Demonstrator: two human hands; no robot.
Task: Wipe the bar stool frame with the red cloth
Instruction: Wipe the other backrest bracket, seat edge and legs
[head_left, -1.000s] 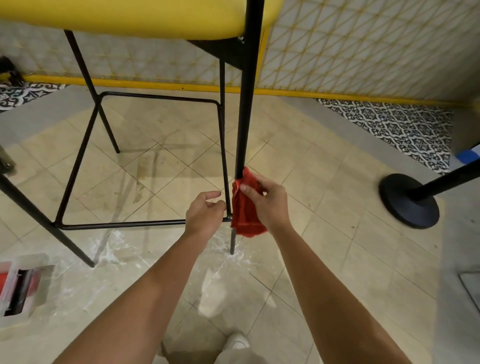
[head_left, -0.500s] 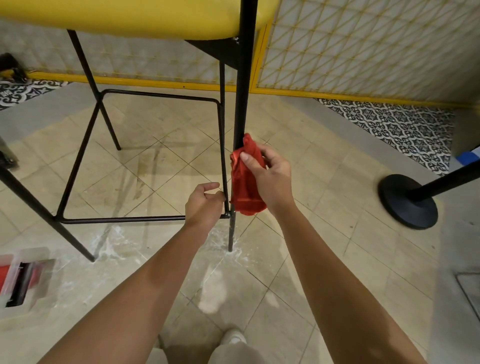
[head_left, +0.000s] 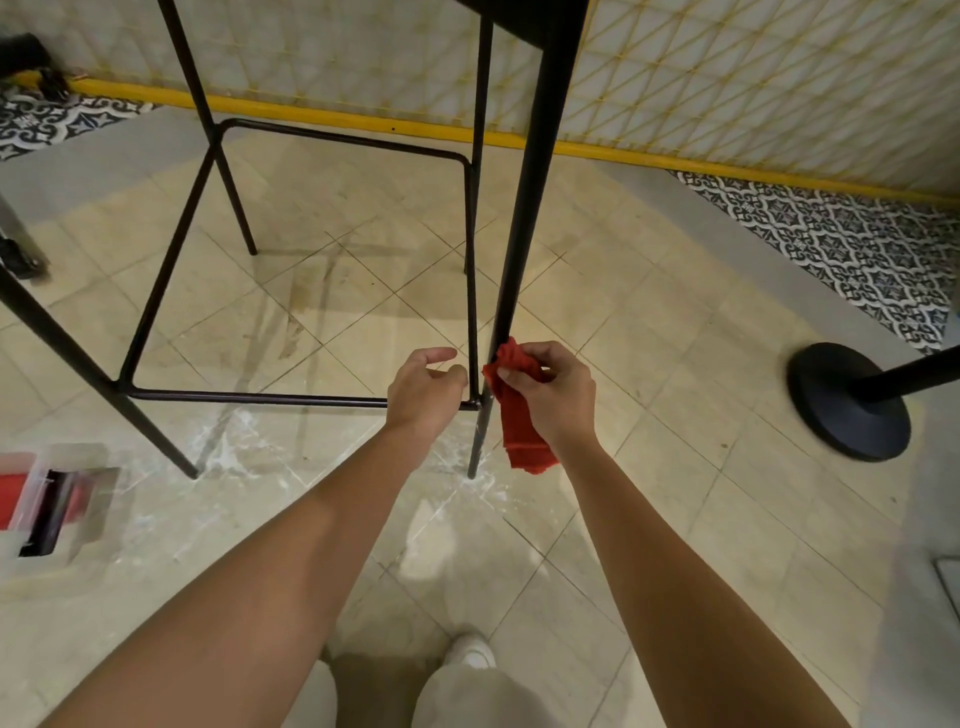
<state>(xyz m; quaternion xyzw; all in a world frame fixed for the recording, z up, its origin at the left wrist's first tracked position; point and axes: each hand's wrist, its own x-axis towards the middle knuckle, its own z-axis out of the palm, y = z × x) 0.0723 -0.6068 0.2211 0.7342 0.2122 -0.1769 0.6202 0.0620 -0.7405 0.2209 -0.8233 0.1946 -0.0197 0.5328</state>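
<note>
On the head camera I see my right hand (head_left: 551, 400) pinching the crumpled red cloth (head_left: 519, 426) against the near leg of the black metal bar stool frame (head_left: 524, 208), low down by the thin footrest rail (head_left: 260, 397). The cloth's tail hangs free. My left hand (head_left: 423, 389) is curled at the rail's corner just beside it; I cannot tell whether it grips. A round black stand base (head_left: 849, 402) sits well apart on the right.

place: café or bar | cues: bar stool frame (head_left: 519, 234), pedestal base (head_left: 847, 410), patterned floor tiles (head_left: 831, 244), yellow-grid wall (head_left: 727, 78)
</note>
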